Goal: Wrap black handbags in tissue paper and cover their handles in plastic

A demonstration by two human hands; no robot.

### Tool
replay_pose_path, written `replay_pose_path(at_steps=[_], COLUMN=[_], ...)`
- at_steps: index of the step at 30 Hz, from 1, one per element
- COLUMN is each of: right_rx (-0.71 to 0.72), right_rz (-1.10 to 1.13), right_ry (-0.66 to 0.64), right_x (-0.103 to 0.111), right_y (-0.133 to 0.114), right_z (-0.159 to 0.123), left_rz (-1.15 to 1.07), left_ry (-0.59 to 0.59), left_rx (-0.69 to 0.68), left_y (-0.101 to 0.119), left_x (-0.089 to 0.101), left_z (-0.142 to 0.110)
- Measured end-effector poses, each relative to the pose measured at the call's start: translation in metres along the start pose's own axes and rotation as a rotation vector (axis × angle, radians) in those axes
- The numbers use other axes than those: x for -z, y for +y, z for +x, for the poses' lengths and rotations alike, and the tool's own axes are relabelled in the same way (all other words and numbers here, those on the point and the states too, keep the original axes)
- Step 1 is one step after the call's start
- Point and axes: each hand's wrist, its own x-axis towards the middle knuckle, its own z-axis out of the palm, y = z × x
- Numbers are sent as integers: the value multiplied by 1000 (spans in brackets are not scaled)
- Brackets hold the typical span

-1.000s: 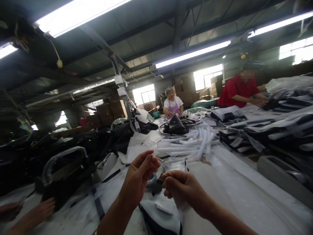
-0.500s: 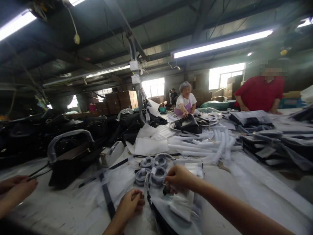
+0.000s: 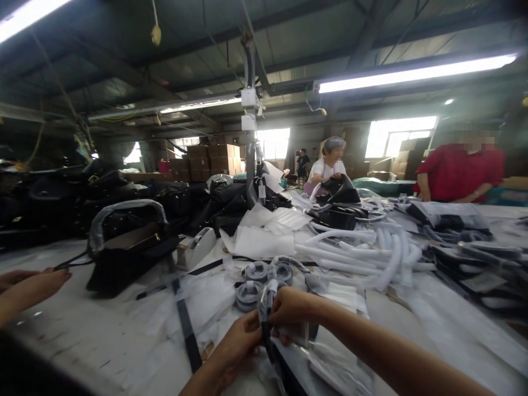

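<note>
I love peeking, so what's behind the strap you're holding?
Past the strap lie grey coils and, farther back, white sheets. The left hand and right hand cover whatever lies right behind the part they hold.

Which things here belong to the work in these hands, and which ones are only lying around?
In the work:
- plastic-wrapped strap, held by the left hand and right hand
- coiled straps just beyond, probably

Apparently only lying around:
- white tubes
- white sheets
- pale tabletop device, perhaps a tape dispenser
</note>
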Motion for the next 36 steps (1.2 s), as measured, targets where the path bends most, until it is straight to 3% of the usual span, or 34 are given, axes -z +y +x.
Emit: replay_pose_path(at_steps=[3,7,10,13,16,19,23,30,36], right_rx=[6,20,19,24,45,106,244,368,408], right_rz=[-17,-11,15,12,9,31,93,255,131], right_ry=[-36,-92,-118,-65,13,93,153,148,228], right_x=[1,2,1,0,-4,-6,-7,-22,-26], right_y=[3,5,4,3,4,5,7,11,2], right_z=[-1,-2,-9,-17,-23,-25,-24,-9,-2], left_rz=[66,201,243,180,49,-219,-473,-247,-205], left_ry=[38,172,284,322,305,280,324,429,524], left_rx=[-24,-52,-32,-14,-9,1,-104,-201,-255], left_y=[-8,-20,-20,-13,-7,-5,-5,-12,-17], left_x=[2,15,27,32,28,21,10,-9,-3], left_z=[5,5,-9,-28,-43,-50,-46,-35,-29])
